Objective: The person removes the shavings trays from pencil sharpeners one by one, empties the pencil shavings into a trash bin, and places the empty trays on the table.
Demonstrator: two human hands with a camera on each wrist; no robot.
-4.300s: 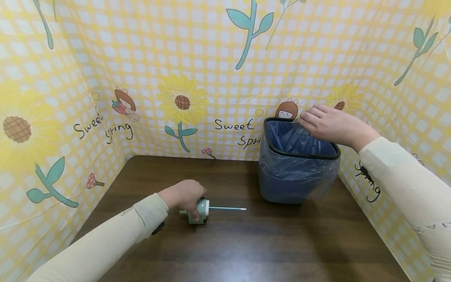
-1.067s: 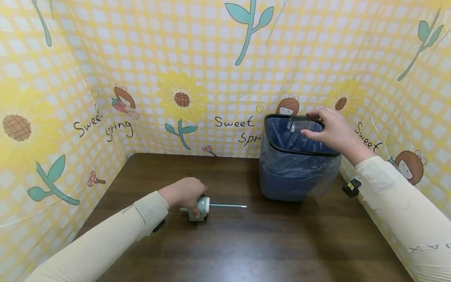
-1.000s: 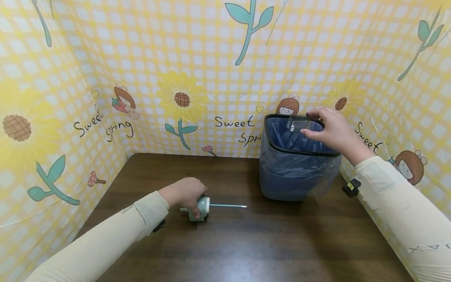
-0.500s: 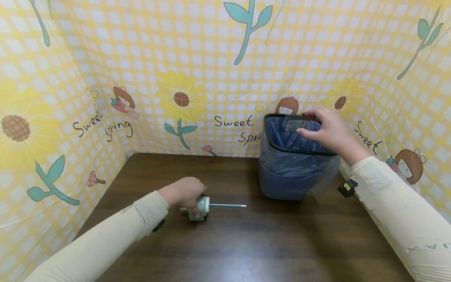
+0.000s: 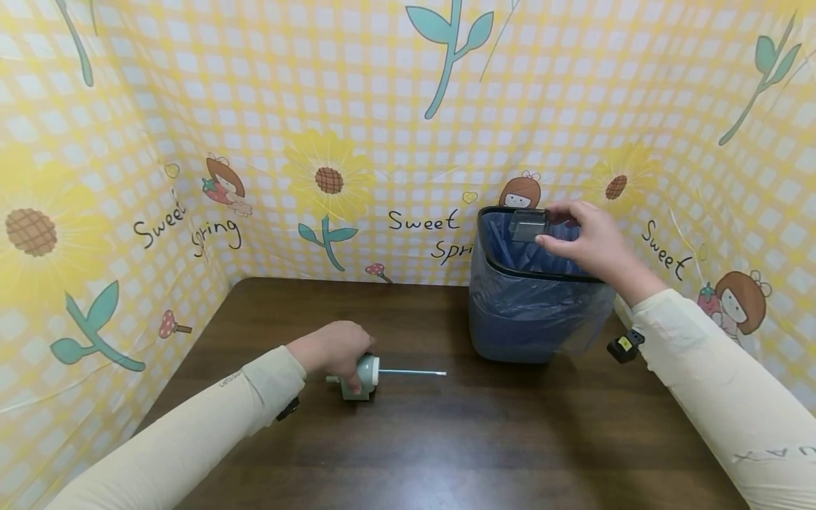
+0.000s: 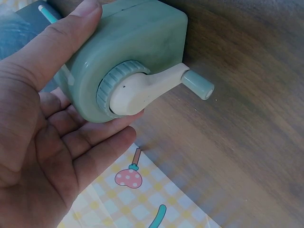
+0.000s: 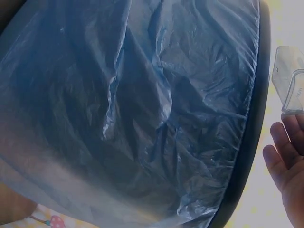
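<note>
My left hand [image 5: 334, 347] grips a pale green crank pencil sharpener [image 5: 365, 374] on the table, thumb on one side and fingers on the other. A blue pencil [image 5: 413, 372] sticks out of its front, pointing right. In the left wrist view, the white crank arm [image 6: 135, 94] and its green knob [image 6: 198, 84] face the camera. My right hand [image 5: 596, 237] pinches a small clear plastic shavings tray [image 5: 528, 226] over the mouth of a blue trash bin [image 5: 510, 329]. The right wrist view catches only part of the tray, at its right edge.
A translucent bag [image 7: 142, 109] lines the bin and hangs over its black rim [image 5: 542, 278]. The bin stands at the back right of the brown wooden table [image 5: 408, 439]. Yellow checked cloth [image 5: 395, 142] with sunflowers walls the back and both sides.
My right hand has turned from back-up over the bin, bringing the shavings tray into view, and has lately shifted slightly left with it. My left hand stays on the sharpener.
</note>
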